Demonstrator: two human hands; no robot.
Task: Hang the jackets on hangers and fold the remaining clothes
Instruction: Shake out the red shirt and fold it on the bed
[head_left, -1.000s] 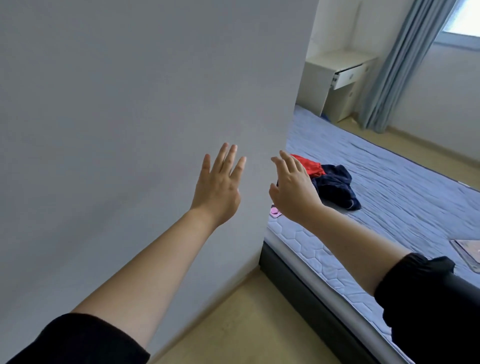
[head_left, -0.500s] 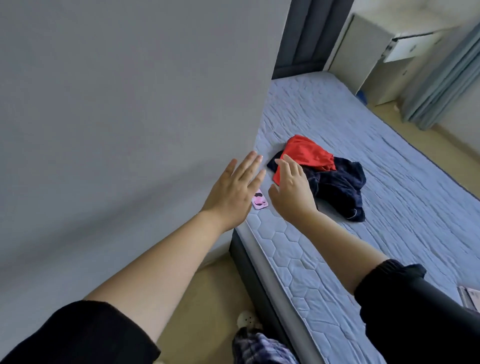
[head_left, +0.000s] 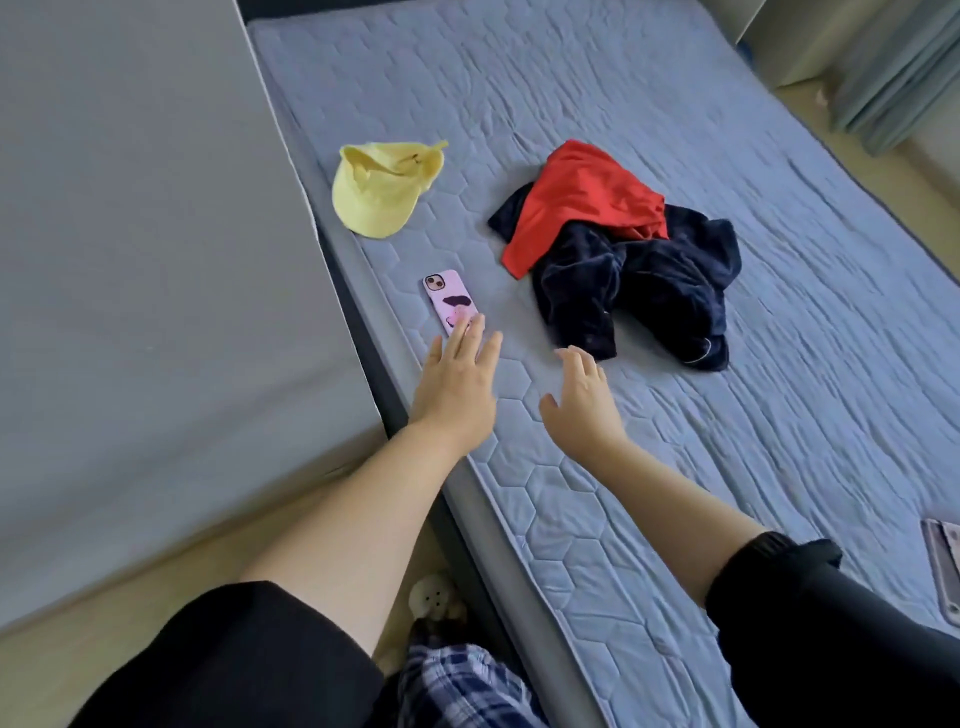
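Navy garment (head_left: 644, 280) lies crumpled on the bed (head_left: 779, 415), right of the phone (head_left: 449, 301), with the red garment (head_left: 582, 202) draped over its far-left part. Nothing folded or hung yet, my read.

- Pile vs phone: well to the right, about level with it. No clean long axis; it spreads left to right, and two navy lobes point back toward the person.
- Right hand (head_left: 584, 400): right of the phone's near end, fingers loosely bent and spread, empty. Fingertips sit just short of the nearer navy lobe, not touching. This is the closer hand; the pile lies ahead of it and slightly right.
- Left hand (head_left: 457, 384): flat, fingers straight, empty. Fingertips overlap the phone's near end; can't tell if they touch it or hover.
- Cap (head_left: 379, 197): beyond the phone, by the bed's left edge, apart from the pile.
- Containers: none in view. No hangers visible either.

Likely next: right hand takes the navy lobe, which drags the red garment along unless that is lifted first.
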